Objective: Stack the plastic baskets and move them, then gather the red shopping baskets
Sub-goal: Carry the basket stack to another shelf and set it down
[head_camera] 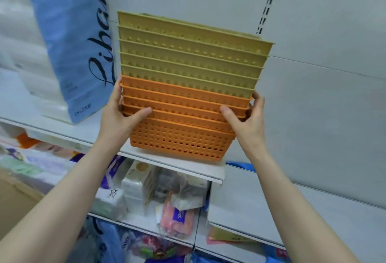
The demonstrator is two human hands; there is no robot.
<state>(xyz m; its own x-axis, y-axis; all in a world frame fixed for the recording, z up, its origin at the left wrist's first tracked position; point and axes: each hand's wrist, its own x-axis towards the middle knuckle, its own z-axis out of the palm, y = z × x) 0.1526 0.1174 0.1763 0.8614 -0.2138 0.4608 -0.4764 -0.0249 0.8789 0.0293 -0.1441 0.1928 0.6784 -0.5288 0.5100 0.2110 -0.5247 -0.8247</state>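
A nested stack of perforated plastic baskets stands on a white shelf [146,158]. Its upper part is several yellow-green baskets [188,60] and its lower part is several orange baskets [179,141]. My left hand [120,116] grips the stack's left end at the orange rims, thumb across the front. On the right end my right hand [247,118] holds the same orange rims. The stack leans a little to the right. No red shopping baskets are in view.
A tall blue paper bag [71,39] with black script stands on the shelf just left of the stack. Lower shelves hold packaged goods [167,195] in boxes and wrappers. A grey back panel [323,74] with a slotted upright fills the right side.
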